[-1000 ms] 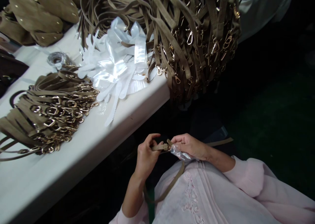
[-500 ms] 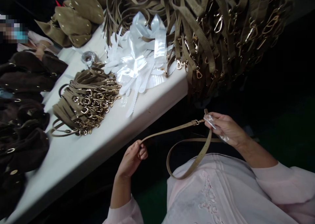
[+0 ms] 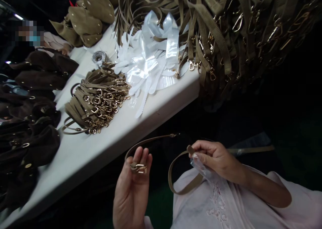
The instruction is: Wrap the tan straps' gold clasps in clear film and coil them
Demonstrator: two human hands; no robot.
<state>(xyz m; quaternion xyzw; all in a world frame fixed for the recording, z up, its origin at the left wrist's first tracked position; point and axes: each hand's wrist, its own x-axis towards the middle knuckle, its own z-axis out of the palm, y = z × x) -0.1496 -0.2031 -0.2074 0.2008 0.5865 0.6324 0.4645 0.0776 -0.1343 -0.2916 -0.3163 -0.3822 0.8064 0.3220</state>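
Observation:
My left hand [image 3: 133,185] is turned palm up below the table edge, its thumb and fingers holding the gold buckle [image 3: 141,169] end of a thin olive strap [image 3: 148,140]. The far end of that strap, with a small metal fitting, sticks out to the right in the air. To the right, my right hand [image 3: 216,158] pinches the tip of a wider olive strap [image 3: 187,188], which loops down in front of my shirt. A piece of clear plastic [image 3: 201,167] is in the same hand. The two hands are apart.
On the white table [image 3: 105,152] lie a bundle of buckled straps [image 3: 100,101], white plastic strips [image 3: 147,64], a clear roll [image 3: 100,58] and olive fabric pieces [image 3: 87,21]. Many clasped straps [image 3: 216,38] hang over the right end. Dark bags [image 3: 37,121] and another person [image 3: 54,41] are left.
My left hand has turned palm up, showing the buckle. My right hand has moved down and left. The thin strap's far end has come away from my right hand.

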